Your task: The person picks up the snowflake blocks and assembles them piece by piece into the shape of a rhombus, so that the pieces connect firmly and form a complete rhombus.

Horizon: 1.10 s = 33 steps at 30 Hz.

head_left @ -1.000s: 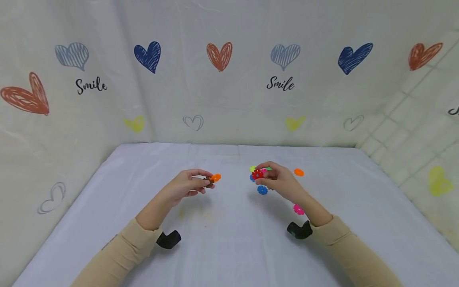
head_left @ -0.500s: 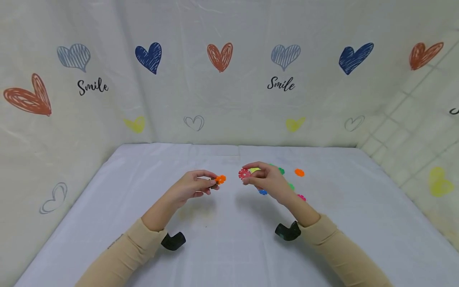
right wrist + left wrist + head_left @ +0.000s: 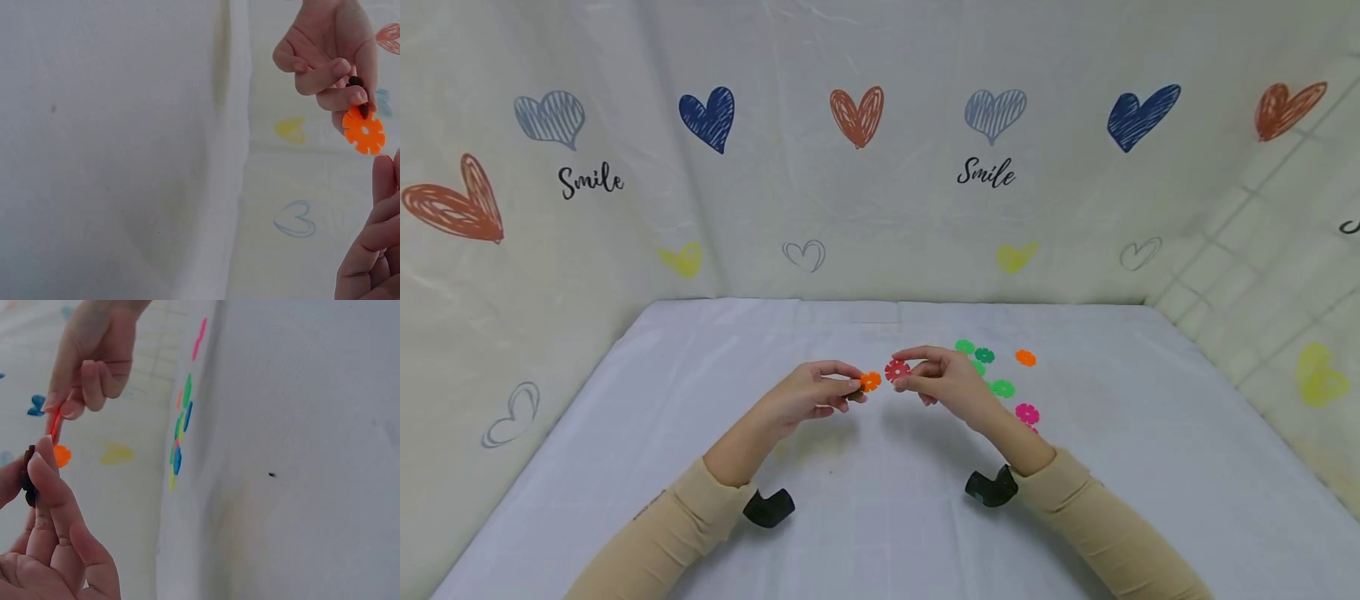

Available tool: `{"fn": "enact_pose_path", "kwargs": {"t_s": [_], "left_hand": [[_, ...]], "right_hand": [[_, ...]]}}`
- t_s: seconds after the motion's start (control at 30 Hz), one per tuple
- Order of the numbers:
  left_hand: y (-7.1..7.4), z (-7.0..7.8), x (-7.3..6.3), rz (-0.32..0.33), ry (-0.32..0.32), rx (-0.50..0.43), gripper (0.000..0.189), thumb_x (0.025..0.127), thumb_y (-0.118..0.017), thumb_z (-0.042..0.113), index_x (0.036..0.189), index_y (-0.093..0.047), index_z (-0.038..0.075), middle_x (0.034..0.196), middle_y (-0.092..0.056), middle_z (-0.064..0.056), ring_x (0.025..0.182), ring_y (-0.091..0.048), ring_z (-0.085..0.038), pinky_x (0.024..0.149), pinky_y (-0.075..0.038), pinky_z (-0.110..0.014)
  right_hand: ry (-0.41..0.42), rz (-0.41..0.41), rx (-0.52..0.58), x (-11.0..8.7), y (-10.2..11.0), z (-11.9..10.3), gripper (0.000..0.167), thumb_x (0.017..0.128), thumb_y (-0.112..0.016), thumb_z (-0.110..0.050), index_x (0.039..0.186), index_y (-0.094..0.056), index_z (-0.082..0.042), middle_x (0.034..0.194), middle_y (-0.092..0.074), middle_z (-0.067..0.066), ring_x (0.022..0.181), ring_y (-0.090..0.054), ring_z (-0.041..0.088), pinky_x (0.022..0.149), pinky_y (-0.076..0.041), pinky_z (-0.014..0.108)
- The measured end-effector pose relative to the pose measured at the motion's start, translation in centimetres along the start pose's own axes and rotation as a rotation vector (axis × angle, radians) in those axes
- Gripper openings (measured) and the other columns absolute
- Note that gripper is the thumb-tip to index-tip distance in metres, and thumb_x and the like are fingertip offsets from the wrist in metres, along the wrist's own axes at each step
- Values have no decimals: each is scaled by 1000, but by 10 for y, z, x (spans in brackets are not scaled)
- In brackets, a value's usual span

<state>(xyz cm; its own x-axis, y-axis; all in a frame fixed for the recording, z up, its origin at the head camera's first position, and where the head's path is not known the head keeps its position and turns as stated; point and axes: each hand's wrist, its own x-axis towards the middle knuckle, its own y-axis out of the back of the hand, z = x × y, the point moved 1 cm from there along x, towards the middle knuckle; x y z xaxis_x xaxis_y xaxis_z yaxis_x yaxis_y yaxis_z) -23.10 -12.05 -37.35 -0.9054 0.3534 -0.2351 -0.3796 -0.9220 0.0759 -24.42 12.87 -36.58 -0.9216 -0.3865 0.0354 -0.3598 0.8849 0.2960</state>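
Note:
Between thumb and fingers, my left hand (image 3: 808,393) pinches a dark brown snowflake disc (image 3: 29,477). An orange snowflake disc (image 3: 870,382) is slotted to it at an angle and points toward the right hand; the right wrist view shows its notched edge and centre hole. My right hand (image 3: 951,385) holds a red snowflake disc (image 3: 896,371) by its edge, thumb below and index finger above. The red disc is close beside the orange one, edge-on in the left wrist view. Both hands are raised over the white-covered table (image 3: 880,500).
Loose discs lie right of the hands: light green (image 3: 965,347), dark green (image 3: 984,356), orange (image 3: 1026,357) and pink (image 3: 1027,413). Blue discs (image 3: 178,460) show in the left wrist view. Black curved pieces (image 3: 769,508) sit at both wrists. A heart-printed cloth (image 3: 895,208) hangs behind.
My right hand has moved left with the red disc, away from the loose discs. My left hand has shifted slightly right with the joined brown and orange discs. The gap between them has narrowed.

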Motion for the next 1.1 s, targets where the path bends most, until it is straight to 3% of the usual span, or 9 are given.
{"fn": "enact_pose_path", "kwargs": {"t_s": [0.47,0.77,1.1], "left_hand": [[-4,1,1,-8,-5,8,25,99,-70,24,117,-69,7,94,-76,-3,84,-65,-22,76,-42,-33],[-6,-1,2,-31,-22,17,25,100,-68,22,119,-68,7,96,-76,-4,83,-64,-20,76,-43,-33],[-8,-3,4,3,11,26,26,100,-69,26,119,-69,8,93,-74,-3,83,-64,-20,76,-45,-33]], "right_hand": [[-25,-34,-33,0,-4,2,39,94,-77,-18,130,-69,-6,96,-72,25,61,-48,18,64,-43,31],[-60,-61,6,2,-3,5,40,95,-75,-17,131,-68,-2,91,-77,8,60,-47,16,64,-43,30],[-98,-84,50,2,-4,8,41,95,-75,-19,131,-67,-2,95,-77,8,69,-59,21,73,-51,32]]}}
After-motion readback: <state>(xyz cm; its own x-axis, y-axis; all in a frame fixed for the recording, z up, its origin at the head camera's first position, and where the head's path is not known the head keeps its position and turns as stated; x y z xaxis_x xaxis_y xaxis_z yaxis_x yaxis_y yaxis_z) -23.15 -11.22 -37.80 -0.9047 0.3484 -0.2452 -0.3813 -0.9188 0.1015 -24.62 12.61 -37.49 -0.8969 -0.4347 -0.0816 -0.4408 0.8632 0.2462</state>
